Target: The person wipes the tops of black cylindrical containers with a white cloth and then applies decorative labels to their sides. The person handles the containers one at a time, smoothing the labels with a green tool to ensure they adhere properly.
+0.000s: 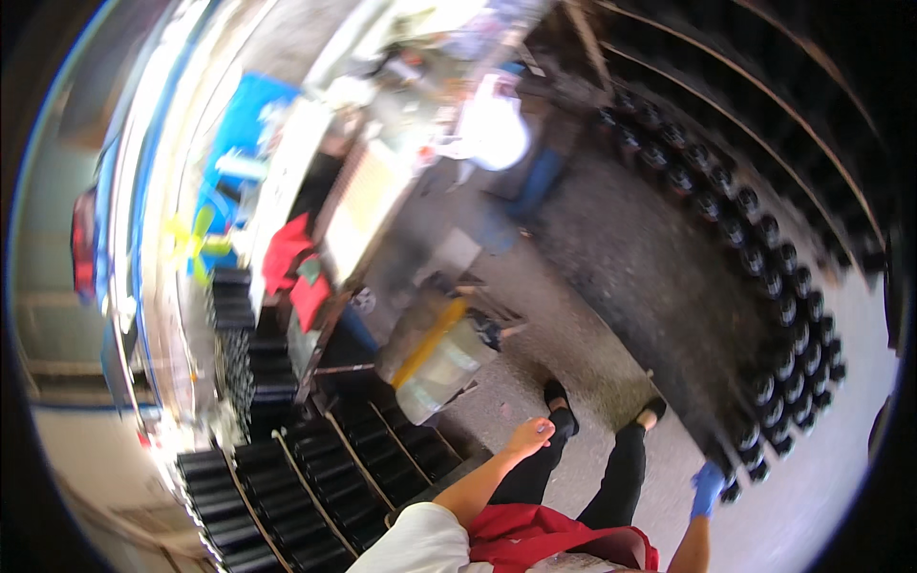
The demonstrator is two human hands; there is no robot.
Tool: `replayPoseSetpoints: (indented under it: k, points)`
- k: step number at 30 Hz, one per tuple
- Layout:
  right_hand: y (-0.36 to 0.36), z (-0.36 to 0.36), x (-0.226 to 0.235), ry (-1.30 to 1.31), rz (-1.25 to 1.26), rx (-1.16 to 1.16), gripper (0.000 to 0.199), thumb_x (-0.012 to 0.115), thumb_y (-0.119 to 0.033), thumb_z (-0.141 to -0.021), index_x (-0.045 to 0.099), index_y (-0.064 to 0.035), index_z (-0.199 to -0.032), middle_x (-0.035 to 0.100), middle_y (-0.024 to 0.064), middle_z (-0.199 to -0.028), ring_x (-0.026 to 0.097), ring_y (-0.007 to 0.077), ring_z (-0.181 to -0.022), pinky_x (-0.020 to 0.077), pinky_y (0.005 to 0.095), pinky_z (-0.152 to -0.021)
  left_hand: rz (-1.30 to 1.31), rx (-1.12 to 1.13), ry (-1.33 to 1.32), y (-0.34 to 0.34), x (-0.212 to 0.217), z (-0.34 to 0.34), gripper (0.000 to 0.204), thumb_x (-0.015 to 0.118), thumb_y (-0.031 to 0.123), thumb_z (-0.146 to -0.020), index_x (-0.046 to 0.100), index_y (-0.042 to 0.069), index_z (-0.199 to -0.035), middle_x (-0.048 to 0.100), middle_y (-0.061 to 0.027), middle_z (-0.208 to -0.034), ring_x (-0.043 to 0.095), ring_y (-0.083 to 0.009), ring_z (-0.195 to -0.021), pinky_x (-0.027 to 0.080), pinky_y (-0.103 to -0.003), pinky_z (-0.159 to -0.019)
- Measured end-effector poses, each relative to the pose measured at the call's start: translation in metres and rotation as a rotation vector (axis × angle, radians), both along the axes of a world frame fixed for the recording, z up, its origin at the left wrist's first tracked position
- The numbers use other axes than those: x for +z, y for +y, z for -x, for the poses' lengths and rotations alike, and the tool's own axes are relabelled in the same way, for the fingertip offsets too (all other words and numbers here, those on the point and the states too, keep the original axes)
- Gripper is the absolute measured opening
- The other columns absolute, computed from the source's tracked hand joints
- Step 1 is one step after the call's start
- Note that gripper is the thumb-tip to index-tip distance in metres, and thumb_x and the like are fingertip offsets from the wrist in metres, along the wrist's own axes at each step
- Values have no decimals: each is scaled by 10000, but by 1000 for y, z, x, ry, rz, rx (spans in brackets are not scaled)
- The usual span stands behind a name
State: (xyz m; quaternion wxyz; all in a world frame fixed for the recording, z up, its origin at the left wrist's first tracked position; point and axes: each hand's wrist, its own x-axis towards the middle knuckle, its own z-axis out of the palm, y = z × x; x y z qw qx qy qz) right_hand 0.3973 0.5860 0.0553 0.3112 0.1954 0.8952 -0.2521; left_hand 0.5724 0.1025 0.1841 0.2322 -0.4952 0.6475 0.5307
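Red cloth [564,544] at the waist sits lowest. Left hand [531,437], bare, hangs loosely open and empty above black trays [315,487]. Right hand [708,489] (blue-gloved) hangs nearly touching black tubes [764,382] stacked along the floor [592,344]; its grip I cannot tell.

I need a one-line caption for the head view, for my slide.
Standing person, left hand bare, right hand in a blue glove, between stacked black cylinders.

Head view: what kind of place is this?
Probably a small workshop or factory floor. Rows of black cylindrical parts fill stacked racks at right, more black ribbed parts lie in trays at lower left, and a drum stands on stained concrete. Left hand bare, right hand blue-gloved, both empty.
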Motion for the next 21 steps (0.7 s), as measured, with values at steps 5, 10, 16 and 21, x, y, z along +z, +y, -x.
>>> replayPoseSetpoints:
  k: [5,10,16,21]
  points:
    - [-108,-17,96,-256,350,-107,303,493,-68,-848,511,-71,-546,537,75,-491,530,165,-385,409,300,-341,7,301,169,-64,38,-67,247,604,229,-862,635,12,-975,667,-109,-777,662,-184,-587,510,-324,-569]
    - [-210,15,127,-432,459,238,110,568,-59,-843,638,-6,-776,614,123,-620,599,207,-519,506,328,-487,265,463,145,-132,75,-151,189,604,174,-828,654,2,-889,656,-117,-700,644,-178,-545,507,-320,-531]
    - [-337,88,150,-325,548,415,130,616,-97,-845,652,5,-917,620,112,-642,601,200,-539,493,321,-467,313,738,56,-175,95,-202,212,616,196,-807,655,-2,-874,669,-108,-719,658,-184,-558,517,-320,-550]
    - [-363,156,122,-510,465,527,145,609,-150,-872,671,-37,-938,624,92,-726,575,161,-624,485,308,-556,257,917,-6,-183,76,-207,220,623,215,-810,657,-2,-818,657,-103,-670,641,-179,-523,503,-311,-495]
